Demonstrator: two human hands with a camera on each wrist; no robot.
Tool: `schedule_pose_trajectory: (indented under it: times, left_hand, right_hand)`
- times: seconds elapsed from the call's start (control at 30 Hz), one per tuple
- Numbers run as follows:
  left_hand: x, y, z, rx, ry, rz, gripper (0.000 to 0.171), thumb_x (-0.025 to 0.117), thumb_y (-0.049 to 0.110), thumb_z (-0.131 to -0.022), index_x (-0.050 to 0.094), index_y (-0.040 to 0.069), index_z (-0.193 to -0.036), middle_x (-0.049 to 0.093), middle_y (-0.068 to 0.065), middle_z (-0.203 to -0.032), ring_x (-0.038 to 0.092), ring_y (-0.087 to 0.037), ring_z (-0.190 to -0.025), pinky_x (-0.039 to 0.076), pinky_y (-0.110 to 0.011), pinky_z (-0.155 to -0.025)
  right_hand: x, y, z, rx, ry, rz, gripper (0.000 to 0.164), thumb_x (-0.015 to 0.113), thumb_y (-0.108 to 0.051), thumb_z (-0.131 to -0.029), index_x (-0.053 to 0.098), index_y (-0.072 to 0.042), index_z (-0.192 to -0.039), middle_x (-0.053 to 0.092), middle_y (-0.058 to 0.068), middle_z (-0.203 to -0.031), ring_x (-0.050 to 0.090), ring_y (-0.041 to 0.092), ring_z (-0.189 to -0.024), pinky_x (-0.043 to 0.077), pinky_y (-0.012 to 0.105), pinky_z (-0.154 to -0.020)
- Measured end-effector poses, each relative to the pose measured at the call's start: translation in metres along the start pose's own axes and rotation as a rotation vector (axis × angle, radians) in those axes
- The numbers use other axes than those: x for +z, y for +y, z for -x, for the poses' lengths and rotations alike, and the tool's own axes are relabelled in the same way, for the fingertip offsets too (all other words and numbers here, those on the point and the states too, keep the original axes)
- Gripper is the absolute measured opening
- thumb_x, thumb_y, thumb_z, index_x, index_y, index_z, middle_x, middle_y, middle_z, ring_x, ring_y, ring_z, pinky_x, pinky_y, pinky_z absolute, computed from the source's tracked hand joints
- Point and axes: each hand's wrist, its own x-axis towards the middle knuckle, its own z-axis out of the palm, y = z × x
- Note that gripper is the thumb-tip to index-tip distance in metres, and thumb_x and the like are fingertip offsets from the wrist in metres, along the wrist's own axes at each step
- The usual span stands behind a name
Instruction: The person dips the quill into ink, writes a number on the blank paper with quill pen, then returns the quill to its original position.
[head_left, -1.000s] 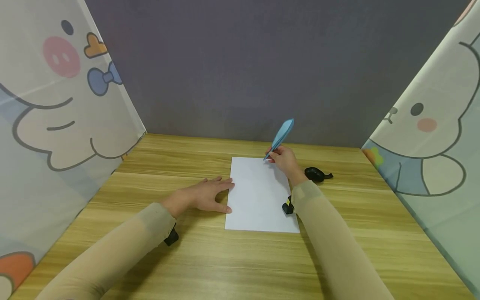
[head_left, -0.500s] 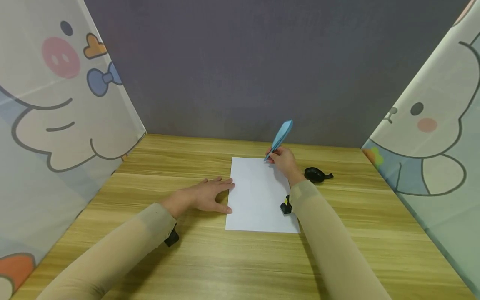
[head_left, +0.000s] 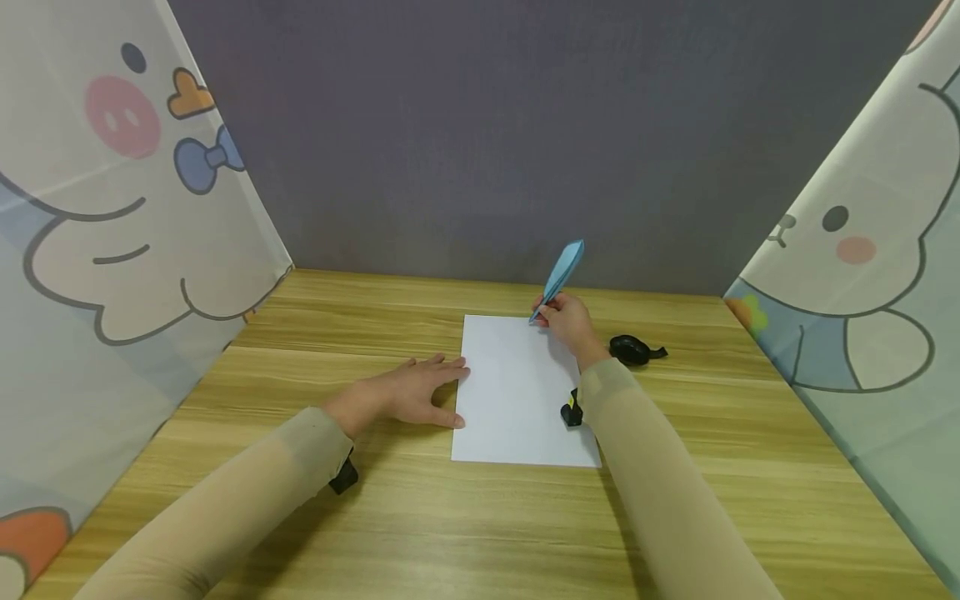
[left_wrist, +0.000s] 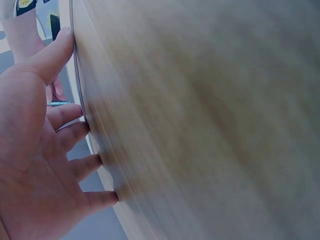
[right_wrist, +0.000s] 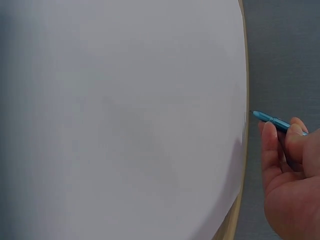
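Note:
A sheet of white paper (head_left: pixel 517 392) lies on the wooden table. My right hand (head_left: pixel 568 321) pinches a blue feather-topped pen (head_left: pixel 562 271) near its tip, over the far right part of the sheet. The feather end leans up and to the right. In the right wrist view the pen's barrel (right_wrist: pixel 272 120) sits between thumb and fingers, its point close to the paper. My left hand (head_left: pixel 412 392) rests with spread fingers at the sheet's left edge, thumb and fingertips right at the paper. The left wrist view shows its fingertips (left_wrist: pixel 102 199) down on the table surface.
To the right of my right hand lies a small black rounded object with a short tail (head_left: pixel 632 350). A dark grey panel (head_left: pixel 480 150) rises behind the table (head_left: pixel 360 308). Cartoon-printed cloth walls (head_left: pixel 82 250) stand on both sides.
My right hand and the pen have shifted very slightly toward me and to the right at the tip. The left hand stays in place.

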Motion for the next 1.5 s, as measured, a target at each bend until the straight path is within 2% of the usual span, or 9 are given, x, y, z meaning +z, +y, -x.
schedule_pose_trajectory:
  times: [0.37,1.27,1.5]
  left_hand:
    - [0.0001,0.0004,0.0004,0.002,0.000,-0.005,0.098,0.070,0.066,-0.100,0.032,0.017,-0.175,0.021,-0.003,-0.185,0.014,-0.041,-0.172,0.014,-0.075,-0.133]
    - [-0.0008,0.0015,0.0001,0.004,-0.006,-0.002,0.098,0.070,0.065,-0.101,0.031,0.015,-0.175,0.021,-0.005,-0.185,0.013,-0.041,-0.172,0.013,-0.076,-0.133]
    - [0.0001,-0.0007,-0.0016,0.004,-0.002,0.001,0.098,0.070,0.066,-0.101,0.031,0.016,-0.175,0.021,-0.005,-0.185,0.013,-0.041,-0.172,0.014,-0.076,-0.133]
  right_hand:
    - [-0.0010,0.0013,-0.0013,0.013,0.013,0.014,0.026,0.053,-0.006,-0.116,0.068,0.006,-0.133,0.070,0.026,-0.138,0.069,0.033,-0.121,0.060,0.042,-0.105]
    - [-0.0010,0.0053,-0.0041,0.020,0.027,0.067,0.025,0.056,-0.008,-0.115,0.071,0.003,-0.132,0.073,0.023,-0.136,0.072,0.027,-0.115,0.060,0.023,-0.086]
    - [0.0009,0.0021,-0.0039,0.012,0.007,0.079,0.026,0.054,-0.007,-0.116,0.069,0.004,-0.134,0.071,0.025,-0.137,0.073,0.031,-0.119,0.063,0.029,-0.093]
